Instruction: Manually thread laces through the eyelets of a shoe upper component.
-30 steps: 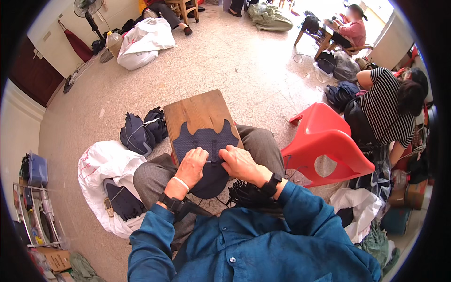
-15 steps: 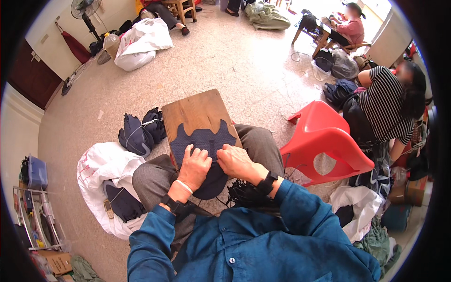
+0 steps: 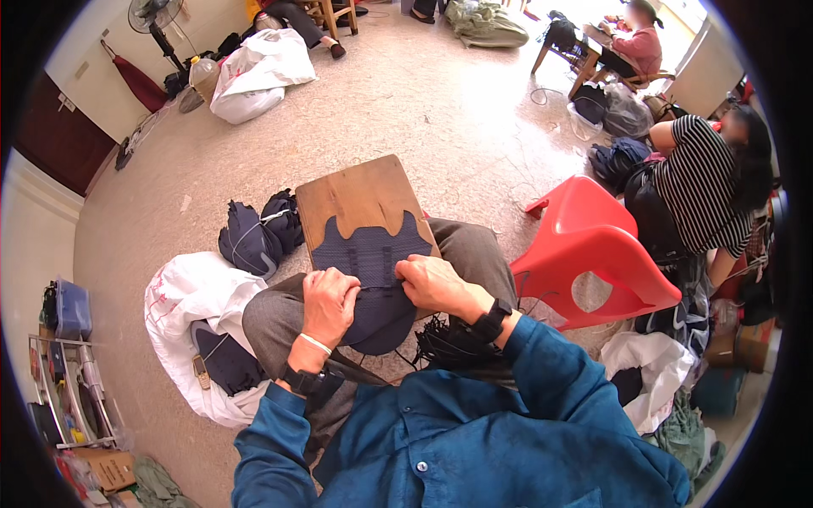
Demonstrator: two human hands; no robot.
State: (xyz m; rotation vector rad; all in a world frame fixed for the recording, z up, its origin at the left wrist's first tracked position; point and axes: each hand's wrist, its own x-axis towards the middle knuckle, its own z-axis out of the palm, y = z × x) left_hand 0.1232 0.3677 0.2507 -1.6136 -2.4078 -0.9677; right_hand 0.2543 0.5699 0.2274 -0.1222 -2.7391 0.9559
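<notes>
Since the earlier frames my left hand (image 3: 329,303) has slid up the dark navy shoe-upper piece (image 3: 370,258) and closed into a loose fist on its lower left, while my right hand (image 3: 430,284) has crept toward the middle. Item, centre of frame: the upper piece, flat and winged, lies on a wooden board (image 3: 360,196) propped across my knees, so I have a firm surface to press against. Both hands sit close together, each pinching the fabric near its middle straps; the fingertips are folded under, so I cannot tell what else they grip. Item, left of centre: bundles of navy pieces (image 3: 258,233) on the floor beside a white sack (image 3: 190,292), within reach. Item, right: red plastic chair (image 3: 597,254). Item, lower centre: black cords (image 3: 449,343) bunched under my right wrist.
</notes>
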